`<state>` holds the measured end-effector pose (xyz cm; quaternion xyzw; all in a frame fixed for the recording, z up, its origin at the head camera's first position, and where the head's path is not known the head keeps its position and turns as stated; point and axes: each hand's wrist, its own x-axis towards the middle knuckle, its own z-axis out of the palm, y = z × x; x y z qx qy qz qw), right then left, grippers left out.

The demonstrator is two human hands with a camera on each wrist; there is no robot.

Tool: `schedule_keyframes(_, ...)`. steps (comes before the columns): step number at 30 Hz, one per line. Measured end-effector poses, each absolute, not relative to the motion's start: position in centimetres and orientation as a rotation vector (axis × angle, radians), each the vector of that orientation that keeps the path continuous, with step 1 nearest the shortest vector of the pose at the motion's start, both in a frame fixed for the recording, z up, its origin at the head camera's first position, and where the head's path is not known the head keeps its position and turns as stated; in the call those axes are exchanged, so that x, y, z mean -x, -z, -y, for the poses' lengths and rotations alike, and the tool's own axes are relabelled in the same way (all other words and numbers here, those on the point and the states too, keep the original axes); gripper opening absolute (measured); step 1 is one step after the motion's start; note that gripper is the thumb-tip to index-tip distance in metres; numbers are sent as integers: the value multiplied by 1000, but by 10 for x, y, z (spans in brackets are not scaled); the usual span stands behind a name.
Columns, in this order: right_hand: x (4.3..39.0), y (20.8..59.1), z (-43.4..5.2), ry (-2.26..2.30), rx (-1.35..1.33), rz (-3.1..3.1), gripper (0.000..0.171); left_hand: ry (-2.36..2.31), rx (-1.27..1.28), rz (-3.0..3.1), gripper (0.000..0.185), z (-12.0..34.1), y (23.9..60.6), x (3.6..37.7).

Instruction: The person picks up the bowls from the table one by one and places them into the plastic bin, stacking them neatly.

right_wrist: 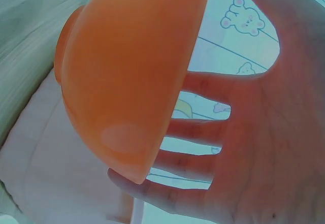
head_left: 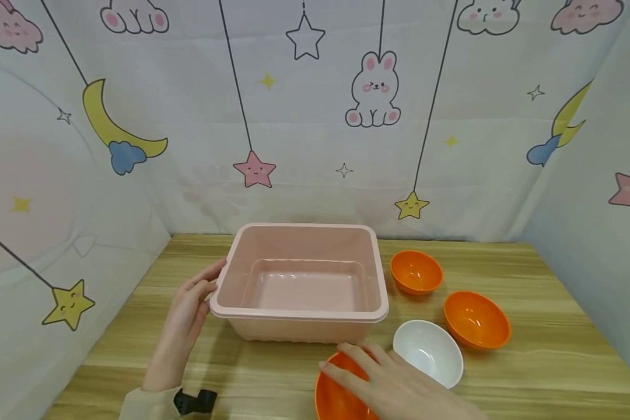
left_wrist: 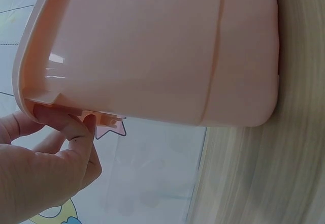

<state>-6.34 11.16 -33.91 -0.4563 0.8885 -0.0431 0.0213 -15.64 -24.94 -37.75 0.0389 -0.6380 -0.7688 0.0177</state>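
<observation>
Looks like a makeshift recording booth, not a real room: a pale cartoon-print fabric backdrop (head_left: pixel 304 116) with bunnies and stars wraps around a light wood-grain tabletop (head_left: pixel 546 361).

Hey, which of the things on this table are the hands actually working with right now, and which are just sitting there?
In hand:
- pink tub, left hand holding its rim
- nearest orange bowl, right hand grasping it

Lying about:
- white bowl
- far orange bowl
- right orange bowl
- wooden table
- cartoon backdrop
</observation>
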Motion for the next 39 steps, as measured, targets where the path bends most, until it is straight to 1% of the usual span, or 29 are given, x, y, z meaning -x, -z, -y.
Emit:
schedule_keyframes(12,66,324,-108,89,1494,-2750,80,2382,-173,2022,47,248,375,157)
schedule_keyframes(22,69,307,-100,176,1444,-2712,87,2397,-156,1982,45,248,375,157)
schedule_keyframes(31,74,299,-95,218,1438,-2654,87,2394,-147,1983,45,248,375,156)
schedule_keyframes(35,76,296,-93,208,1489,-2663,88,2395,-146,1986,46,248,376,157)
schedule_keyframes(39,79,292,-92,197,1606,-2696,87,2395,-135,1982,45,249,376,157)
